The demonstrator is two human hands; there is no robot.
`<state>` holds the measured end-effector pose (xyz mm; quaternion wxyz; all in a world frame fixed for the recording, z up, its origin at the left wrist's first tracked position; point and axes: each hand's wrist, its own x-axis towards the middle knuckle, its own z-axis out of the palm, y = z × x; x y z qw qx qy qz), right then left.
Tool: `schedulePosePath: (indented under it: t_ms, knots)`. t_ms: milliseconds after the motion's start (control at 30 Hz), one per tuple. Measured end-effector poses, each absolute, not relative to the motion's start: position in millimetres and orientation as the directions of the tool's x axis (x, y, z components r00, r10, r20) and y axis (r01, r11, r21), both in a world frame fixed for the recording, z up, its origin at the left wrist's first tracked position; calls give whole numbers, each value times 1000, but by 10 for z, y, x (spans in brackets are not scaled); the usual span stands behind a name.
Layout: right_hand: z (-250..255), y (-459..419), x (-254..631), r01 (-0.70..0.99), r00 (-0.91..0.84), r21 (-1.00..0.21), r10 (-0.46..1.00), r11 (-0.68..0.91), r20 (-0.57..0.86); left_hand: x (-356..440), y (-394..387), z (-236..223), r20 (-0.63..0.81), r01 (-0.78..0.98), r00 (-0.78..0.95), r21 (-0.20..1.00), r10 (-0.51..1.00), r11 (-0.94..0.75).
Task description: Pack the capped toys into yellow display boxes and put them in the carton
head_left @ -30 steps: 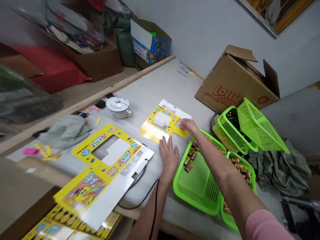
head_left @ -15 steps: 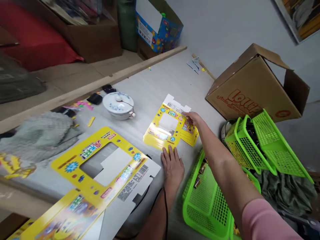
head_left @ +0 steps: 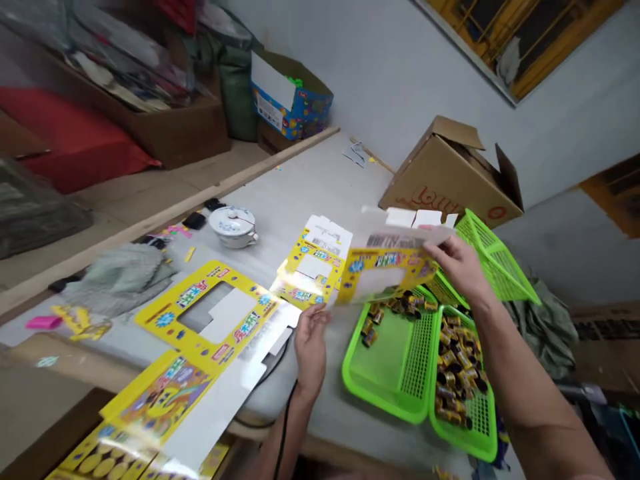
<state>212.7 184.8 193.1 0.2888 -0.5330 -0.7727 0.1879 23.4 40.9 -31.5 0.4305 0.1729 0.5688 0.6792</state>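
My right hand (head_left: 457,263) pinches the right end of a small flat yellow carton blank (head_left: 385,267) and holds it in the air above the green baskets. My left hand (head_left: 310,337) is raised off the table just below the blank's left end, fingers curled and slightly apart, apparently touching its lower edge. A stack of the same small yellow blanks (head_left: 310,270) lies on the grey table (head_left: 310,180) just behind my left hand.
Two green mesh baskets (head_left: 395,393) with several small wrapped items sit at the front right; another green basket (head_left: 493,257) is tilted behind. A large yellow blank (head_left: 210,313), a white lidded bowl (head_left: 233,225), a brown cardboard box (head_left: 450,177) and a grey cloth (head_left: 120,273) lie around.
My right hand has lifted one small yellow blank off the stack and carried it right and up. My left hand has come off the table and risen toward the blank.
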Motion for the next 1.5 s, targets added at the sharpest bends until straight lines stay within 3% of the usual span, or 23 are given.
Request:
schedulePosePath:
  t_ms: [100,167,233,333,433,600,800,1000,1167,1333,1500]
  knots:
    - [2105,967,2490,720,-425,-466,858,514,289,248,236,14,-346,-571,-365,817,864,86]
    - [2133,444,2679,720,-480,-402,825,565,299,286,121,258,-243,-556,-211,826,947,89]
    - [2105,-13,2847,694,-531,-385,794,608,296,354,-27,508,-104,-513,52,851,993,116]
    - [1963,-598,3071,650,-575,-398,761,648,299,524,-327,810,69,-391,482,909,873,145]
    - [1727,-1069,3254,673,-533,-404,785,619,315,734,-687,919,91,-259,744,952,662,160]
    - [1314,-1663,3389,710,-443,-472,853,522,276,892,-1099,813,78,-240,740,958,668,154]
    - [1155,-2266,3188,779,-388,-416,882,468,267,721,-1136,763,170,-97,938,965,301,-244]
    - [1015,-2700,2793,767,-336,-409,853,494,400,473,-1326,751,165,-66,983,723,80,-688]
    - [892,-2968,2532,796,-259,-420,873,436,414,405,-1381,717,136,-117,990,560,-48,-820]
    - [868,-3170,2556,829,-225,-409,897,382,382,278,-1040,583,120,-20,992,488,44,-873]
    - [811,-3130,2638,830,-210,-451,934,327,290,209,-732,370,244,87,937,529,250,-844]
